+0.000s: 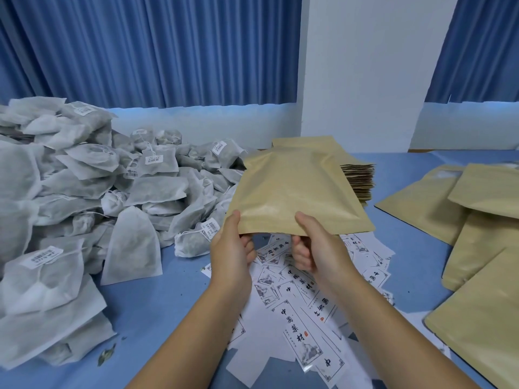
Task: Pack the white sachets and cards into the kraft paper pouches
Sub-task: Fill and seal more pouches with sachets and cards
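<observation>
Setting: small packing workroom. Blue-covered tabletop carries bulk heap of white sachets (some barcode-labelled), stacked kraft pouches, loose printed cards; blue curtains, white wall behind.

I see a table covered in blue. Beyond its far edge runs a pale low wall, and above it hang pleated blue curtains. A white pillar divides them toward the far right corner. The light is even and soft.

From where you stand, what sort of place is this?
Probably a small hand-packing workroom: white sachets lie heaped on the left of a blue table, printed cards lie scattered in the middle, and kraft pouches lie piled at right.
</observation>
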### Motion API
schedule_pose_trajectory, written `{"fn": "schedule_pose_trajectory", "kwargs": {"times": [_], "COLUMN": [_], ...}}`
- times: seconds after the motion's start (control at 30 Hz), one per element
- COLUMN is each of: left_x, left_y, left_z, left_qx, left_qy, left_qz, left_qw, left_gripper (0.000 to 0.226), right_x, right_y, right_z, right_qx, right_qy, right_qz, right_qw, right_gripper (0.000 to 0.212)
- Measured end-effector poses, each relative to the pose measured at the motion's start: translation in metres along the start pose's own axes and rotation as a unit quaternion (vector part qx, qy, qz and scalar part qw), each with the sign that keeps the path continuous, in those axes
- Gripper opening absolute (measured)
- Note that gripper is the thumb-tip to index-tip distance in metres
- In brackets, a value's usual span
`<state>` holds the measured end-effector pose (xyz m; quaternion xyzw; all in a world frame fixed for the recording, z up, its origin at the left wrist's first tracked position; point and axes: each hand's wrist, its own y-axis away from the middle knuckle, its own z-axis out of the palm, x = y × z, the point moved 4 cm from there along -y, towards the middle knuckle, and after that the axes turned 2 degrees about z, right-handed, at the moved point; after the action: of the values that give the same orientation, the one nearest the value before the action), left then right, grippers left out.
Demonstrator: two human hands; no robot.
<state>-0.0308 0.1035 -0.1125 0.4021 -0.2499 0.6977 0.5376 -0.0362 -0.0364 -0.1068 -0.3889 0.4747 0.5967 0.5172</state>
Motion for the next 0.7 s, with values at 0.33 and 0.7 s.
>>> {"fn": "schedule_pose_trajectory", "kwargs": {"times": [0.33,0.7], "left_x": [-0.016,-0.017], "left_y": [0.011,0.001], "left_z": [0.014,0.004], "left_qx": [-0.117,-0.048], "left_qy": [-0.104,-0.098], "left_qz": [-0.015,-0.034], "left_qw": [0.988,0.993], "left_gripper": [0.023,0.015], "right_x": [0.002,-0.003], "right_y": [0.004,0.004], "right_z": [0.003,-0.002], "right_qx": [0.01,0.044], "right_qy": [0.025,-0.005], "right_qz": [-0.013,-0.02], "right_qw": [1.0,0.999], "right_gripper": [0.051,0.038]}}
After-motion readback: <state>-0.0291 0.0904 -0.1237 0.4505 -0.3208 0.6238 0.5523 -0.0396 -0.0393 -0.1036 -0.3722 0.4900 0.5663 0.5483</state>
